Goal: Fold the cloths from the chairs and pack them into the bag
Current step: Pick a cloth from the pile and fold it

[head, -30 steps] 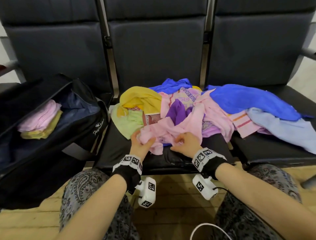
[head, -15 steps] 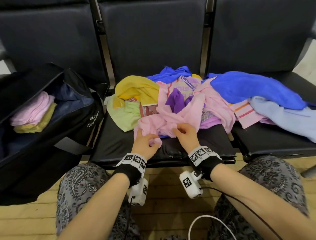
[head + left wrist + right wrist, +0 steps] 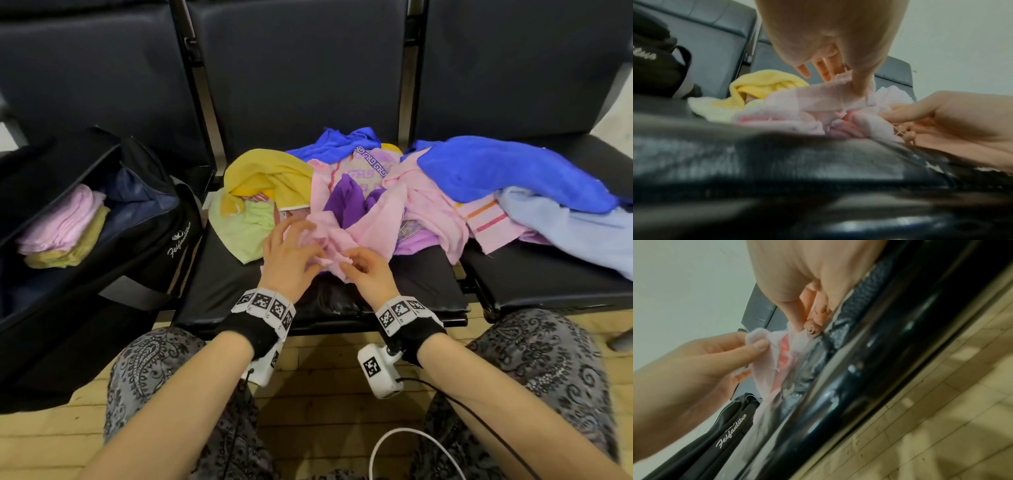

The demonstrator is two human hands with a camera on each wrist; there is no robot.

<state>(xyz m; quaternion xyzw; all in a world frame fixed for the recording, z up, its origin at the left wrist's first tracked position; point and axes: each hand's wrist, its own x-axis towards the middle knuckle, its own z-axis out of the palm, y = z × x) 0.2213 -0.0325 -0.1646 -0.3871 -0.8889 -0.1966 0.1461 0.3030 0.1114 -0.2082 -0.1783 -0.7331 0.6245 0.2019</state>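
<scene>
A pile of cloths covers the middle and right black chairs [image 3: 376,294]. At its front lies a crumpled pink cloth [image 3: 370,222], seen up close in the right wrist view as pink cloth [image 3: 766,369]. My left hand [image 3: 308,238] pinches an edge of it between thumb and forefinger, with the other fingers spread over the fabric; the left hand [image 3: 756,342] shows this pinch. My right hand [image 3: 349,262] pinches the same cloth just to the right, and the right hand [image 3: 892,116] shows there too. An open black bag [image 3: 147,246] on the left chair holds folded pink and yellow-green cloths [image 3: 65,233].
Yellow [image 3: 270,174], green [image 3: 246,229], purple [image 3: 346,202], bright blue [image 3: 496,171] and pale blue [image 3: 568,222] cloths lie in the pile. Chair backs rise behind. My knees and a white cable [image 3: 411,445] are over the wooden floor in front.
Both hands have worked along the pink cloth and drawn closer together. The left hand's fingers have spread over the fabric.
</scene>
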